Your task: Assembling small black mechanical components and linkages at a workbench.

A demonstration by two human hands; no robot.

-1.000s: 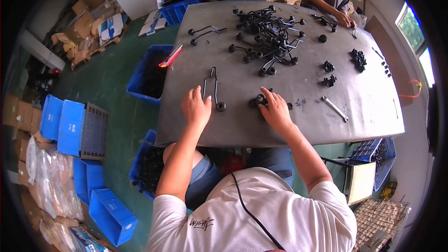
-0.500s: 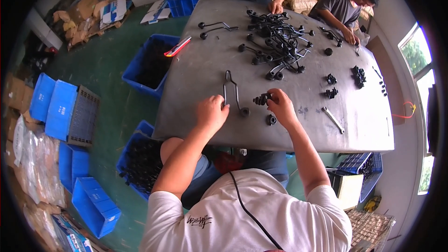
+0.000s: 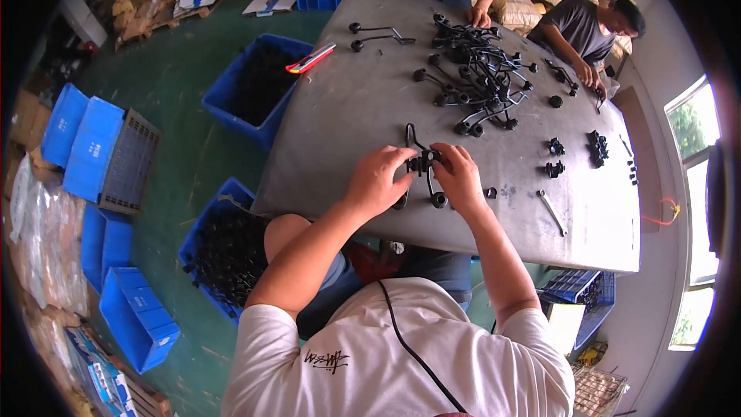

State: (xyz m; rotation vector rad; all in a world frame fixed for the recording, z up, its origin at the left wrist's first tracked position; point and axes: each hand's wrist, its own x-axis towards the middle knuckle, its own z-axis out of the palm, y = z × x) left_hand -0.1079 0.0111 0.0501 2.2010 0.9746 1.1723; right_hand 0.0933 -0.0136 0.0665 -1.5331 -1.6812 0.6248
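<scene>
– Moved since the earlier frame: left hand (image 3: 378,180) has come right, and right hand (image 3: 458,177) has brought the black fitting (image 3: 422,163) over to meet it. Head view shifted too.
– Copy. Layout, biggest first?
– Grey table (image 3: 340,112), filling the middle. Blue bin (image 3: 239,121) on the floor off its left edge, dark parts inside. Heap of black rods (image 3: 480,66) toward the far side, with a co-worker's hand (image 3: 479,17) at its far edge.
– Near side?
– One bent rod (image 3: 430,184), lying apart from the heap, partly hidden by the hands. Loop points away from the wearer, round end toward.
– Grip?
– Right: thumb and forefinger closed on the fitting's right end. Left: curled, thumb and forefinger a little apart around its left end; can't tell if they press on it.
– Fitting seated on the rod?
– Crosses over its middle. Contact, can't tell.
– Small stuff?
– Red-and-white cutter (image 3: 310,59) near the left edge, wrench (image 3: 552,212) right of the hands, small black ring (image 3: 489,193) just beside the right hand.
</scene>
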